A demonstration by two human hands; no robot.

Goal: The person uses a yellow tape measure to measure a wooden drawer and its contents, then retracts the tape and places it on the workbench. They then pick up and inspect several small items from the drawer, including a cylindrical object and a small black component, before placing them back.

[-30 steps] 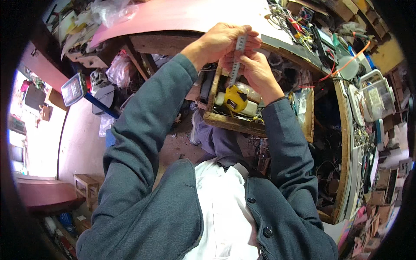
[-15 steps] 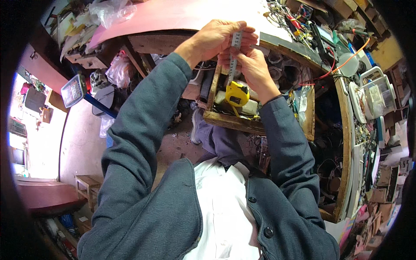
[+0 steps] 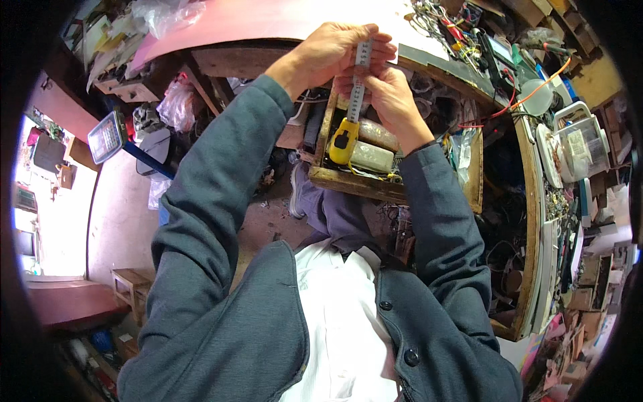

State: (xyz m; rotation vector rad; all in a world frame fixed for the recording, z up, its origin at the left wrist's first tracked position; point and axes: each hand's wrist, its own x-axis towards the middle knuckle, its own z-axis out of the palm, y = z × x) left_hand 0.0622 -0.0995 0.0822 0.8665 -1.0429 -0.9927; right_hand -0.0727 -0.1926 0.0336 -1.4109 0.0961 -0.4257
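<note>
A tape measure hangs from my hands, its yellow and black case (image 3: pixel 343 142) below them with a length of white marked blade (image 3: pixel 356 100) drawn out. My left hand (image 3: pixel 333 51) pinches the upper part of the blade, fingers reaching toward the right. Just below it, my right hand (image 3: pixel 387 100) grips the blade with the thumb across its front. Neither hand touches the case. It dangles over the front left part of an open wooden drawer (image 3: pixel 365 185). Inside the drawer lie clear-wrapped pale blocks (image 3: pixel 372 156).
Beyond my hands is a workbench with a pink sheet (image 3: pixel 241 27). Tools and wires (image 3: pixel 450 30) crowd its right side, where an orange cord (image 3: pixel 544 86) runs. A clear plastic container (image 3: pixel 584 153) stands at the right. To the left are a calculator-like device (image 3: pixel 106 139) and a wooden stool (image 3: pixel 131 287).
The tape measure's case has swung left and turned, now hanging more upright. My hands have shifted slightly up and left, still holding the blade.
</note>
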